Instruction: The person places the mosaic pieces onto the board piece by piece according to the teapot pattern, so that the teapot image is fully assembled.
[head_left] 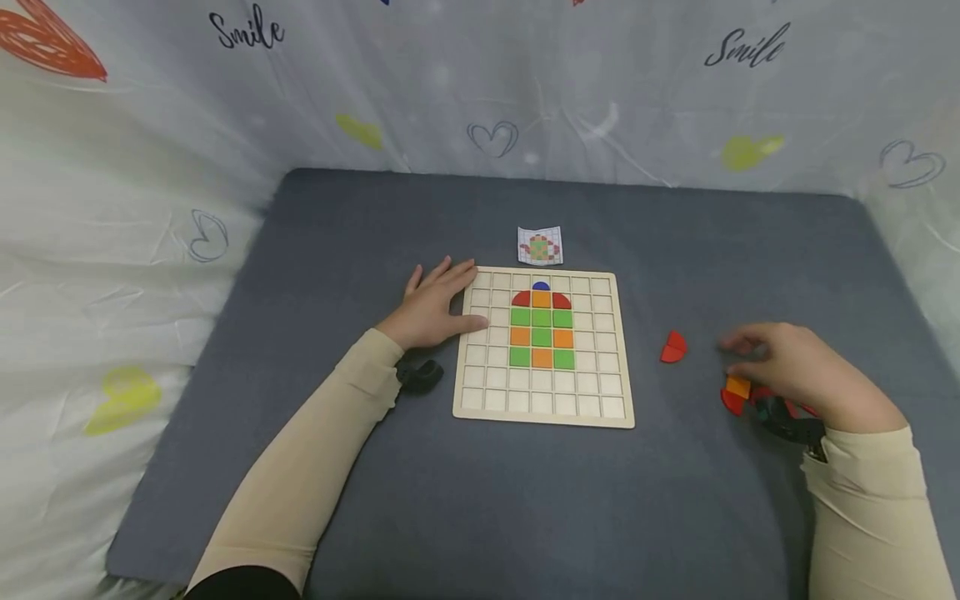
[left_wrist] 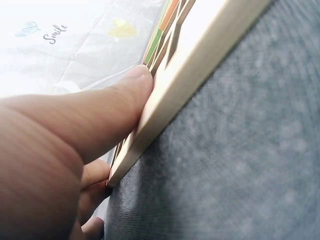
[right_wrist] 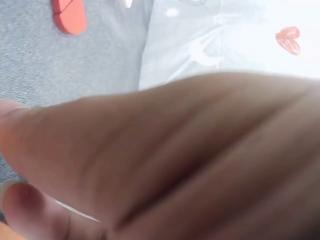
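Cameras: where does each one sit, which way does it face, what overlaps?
Head: worn on the head, faces forward and down at the grid board on the grey mat; shows both sleeves, left hand and right hand.
Left wrist: sits low at the mat, looks along the board's edge; a thumb presses on it.
Right wrist: looks past blurred fingers to a red piece.
Shared: head and left wrist both show the board; head and right wrist the red piece.
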